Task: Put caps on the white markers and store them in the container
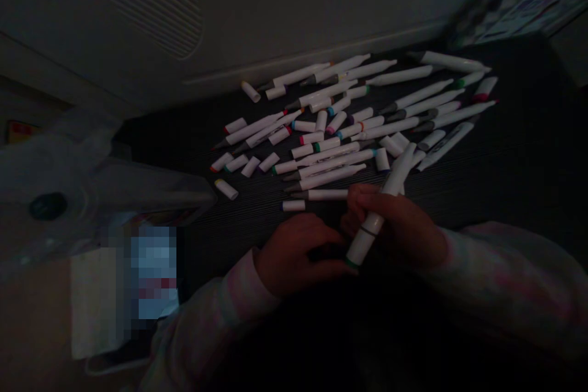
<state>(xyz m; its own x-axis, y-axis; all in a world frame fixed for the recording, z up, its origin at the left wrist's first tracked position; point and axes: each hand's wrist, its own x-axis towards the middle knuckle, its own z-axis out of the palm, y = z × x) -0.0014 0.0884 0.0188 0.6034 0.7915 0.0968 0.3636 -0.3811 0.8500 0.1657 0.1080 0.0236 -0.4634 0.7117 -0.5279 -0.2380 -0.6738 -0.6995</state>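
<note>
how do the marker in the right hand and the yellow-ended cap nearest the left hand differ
The held marker is long; the yellow-ended cap is short. The marker slants in the right hand; the cap lies on the dark surface. The marker's lower end is green; the cap's is yellow. Both are mostly white.

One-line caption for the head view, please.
Right hand holds a white marker, left hand at its green end, beside uncapped markers and loose caps on a dark surface.
</note>
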